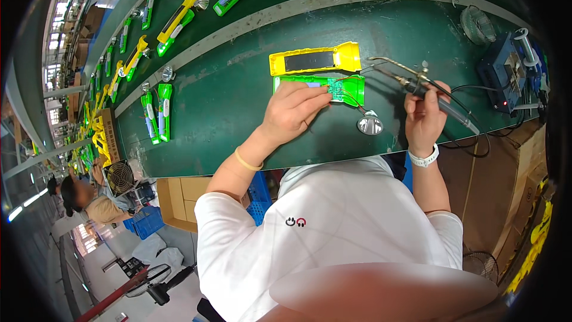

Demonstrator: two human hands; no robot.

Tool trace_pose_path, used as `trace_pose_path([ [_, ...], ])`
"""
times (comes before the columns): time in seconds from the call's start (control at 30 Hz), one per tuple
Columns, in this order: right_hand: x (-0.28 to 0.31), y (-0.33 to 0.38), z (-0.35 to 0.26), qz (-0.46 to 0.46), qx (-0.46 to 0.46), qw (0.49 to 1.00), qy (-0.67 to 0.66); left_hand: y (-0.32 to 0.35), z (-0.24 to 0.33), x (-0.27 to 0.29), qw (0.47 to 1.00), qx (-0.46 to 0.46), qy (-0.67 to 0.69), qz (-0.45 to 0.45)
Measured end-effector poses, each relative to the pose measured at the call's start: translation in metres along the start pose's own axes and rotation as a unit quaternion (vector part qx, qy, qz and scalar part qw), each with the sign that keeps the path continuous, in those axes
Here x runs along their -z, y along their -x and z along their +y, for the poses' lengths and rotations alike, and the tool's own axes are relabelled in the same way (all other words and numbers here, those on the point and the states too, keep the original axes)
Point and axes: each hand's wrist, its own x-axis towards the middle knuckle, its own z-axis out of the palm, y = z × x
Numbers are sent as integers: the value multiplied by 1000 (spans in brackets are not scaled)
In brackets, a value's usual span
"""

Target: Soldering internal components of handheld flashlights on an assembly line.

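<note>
My left hand [293, 109] rests on a green flashlight half-shell [342, 90] that lies open on the green bench, fingers pressing near its small circuit board and thin red wires. Just beyond it lies a yellow flashlight shell [316, 59] with a dark panel. My right hand [424, 114] grips a soldering iron [411, 82] by its dark handle, the metal tip pointing left toward the green shell's right end. A silver reflector cone [370, 124] sits on the bench between my hands.
A blue soldering station [505, 71] with a solder spool [524, 45] stands at the right, its cables trailing over the bench edge. Green and yellow flashlight parts [157, 113] lie to the left and along the conveyor [179, 21]. A seated person [89, 200] works far left. A small fan [121, 176] is below the bench.
</note>
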Motion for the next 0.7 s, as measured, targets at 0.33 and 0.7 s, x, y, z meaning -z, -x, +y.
trace_pose_path([
  [0.33,-6,4,12,-90,-35,993,72,-19,2,-5,983,157,85,-52],
  [0.7,-4,5,20,-139,-43,986,81,-19,3,-7,983,162,63,-55],
])
